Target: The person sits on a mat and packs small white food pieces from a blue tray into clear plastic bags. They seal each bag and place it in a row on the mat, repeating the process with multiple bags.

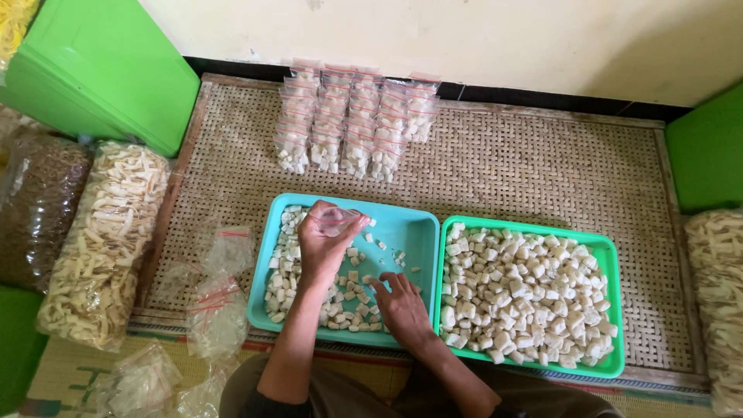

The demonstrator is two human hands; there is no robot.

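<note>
Head view:
Left hand [325, 246]: raised above the blue tray [414, 228], fingers pinched together on a small clear bag [334, 219].
Right hand [401, 306]: palm down, fingers spread among the pale cracker pieces [344, 302] in the blue tray.
Green tray [611, 255]: touching the blue tray's right side, heaped with cubes.
Filled bags [352, 120]: rows on the woven mat [526, 162].

A: Report left hand position.
B: Left hand [325, 244] is raised, back toward the camera, fingers pinched together at the top; forearm runs up from the lower edge.
A: Right hand?
B: Right hand [402, 306] is lower, palm down, fingers spread and reaching leftward.
</note>
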